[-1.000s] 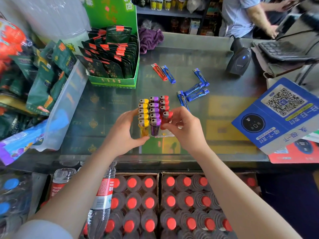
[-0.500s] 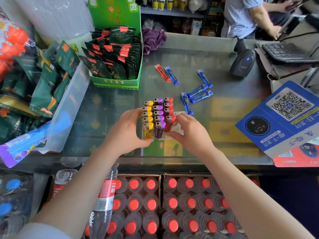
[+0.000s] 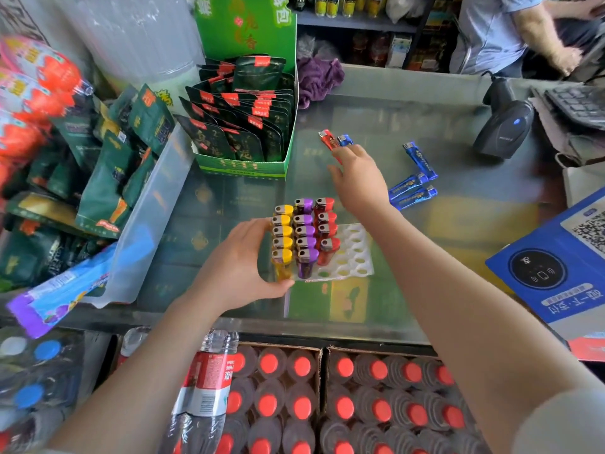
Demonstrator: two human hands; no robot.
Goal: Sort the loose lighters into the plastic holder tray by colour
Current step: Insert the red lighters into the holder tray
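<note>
The clear plastic holder tray (image 3: 355,257) sits on the glass counter, with upright lighters in a yellow row (image 3: 282,235), a purple row (image 3: 304,234) and a red row (image 3: 325,224). Its right-hand slots stand bare. My left hand (image 3: 242,267) grips the tray's left side by the yellow lighters. My right hand (image 3: 358,178) is stretched out beyond the tray, fingers apart, with its fingertips at a loose red lighter (image 3: 327,139) that lies beside a blue lighter (image 3: 344,139). Three more blue lighters (image 3: 413,186) lie flat to the right; another may be hidden under my hand.
A green display box of dark packets (image 3: 248,126) stands at the back left, next to a purple cloth (image 3: 317,78). A barcode scanner (image 3: 504,126) and keyboard are at the far right, where another person sits. A blue QR sign (image 3: 563,257) lies at the right. Bottle crates sit below the counter.
My right hand has let go of the red lighter it set into the tray's red row and has reached forward to the loose red lighter. My left hand stays on the tray.
</note>
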